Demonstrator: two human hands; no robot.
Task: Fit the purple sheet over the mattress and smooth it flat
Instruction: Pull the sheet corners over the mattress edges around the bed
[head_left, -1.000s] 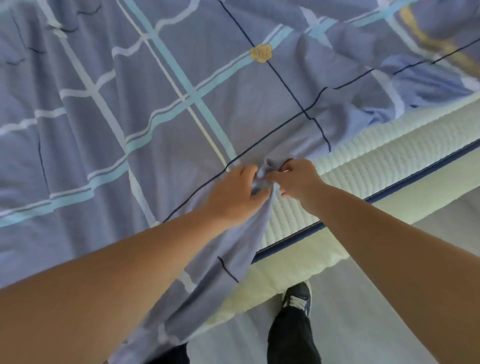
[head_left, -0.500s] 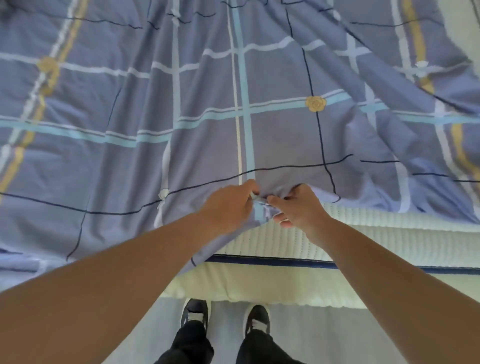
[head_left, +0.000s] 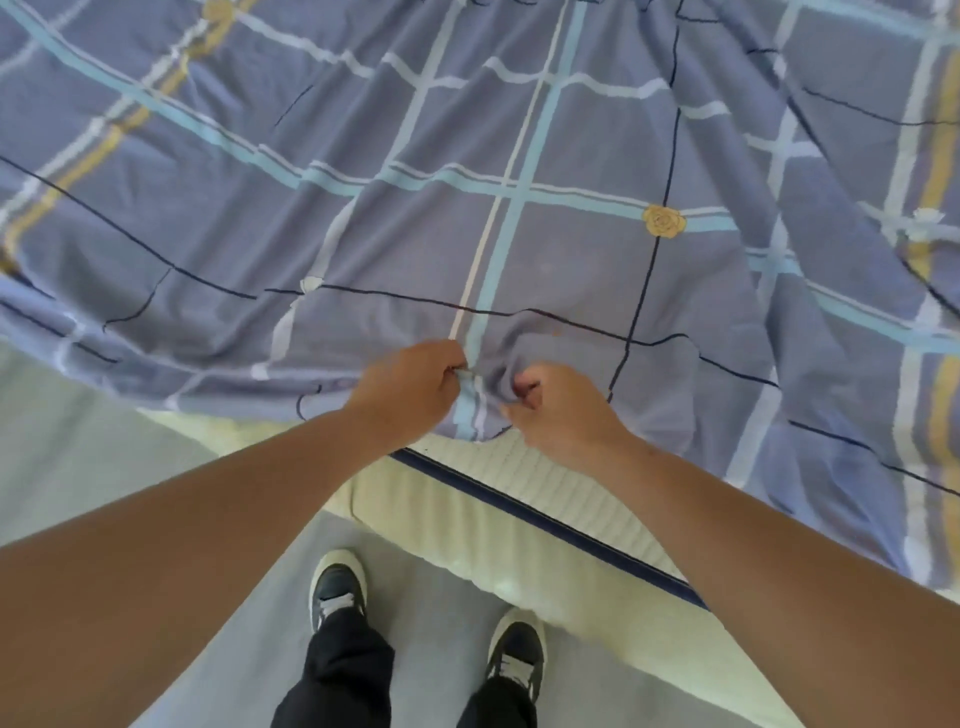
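Left hand (head_left: 415, 387) and right hand (head_left: 561, 410) have parted, purple sheet (head_left: 363, 234) bunched between.

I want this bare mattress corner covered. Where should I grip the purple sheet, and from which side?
Grip the purple sheet at its near hem, where the left hand and right hand bunch it, coming from your side of the bed. The hem ends short of the mattress corner, so pulling toward you and down should likely cover it.

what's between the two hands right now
In the head view, a bunched fold of the purple sheet fills the gap between the left hand and the right hand; both grip it.
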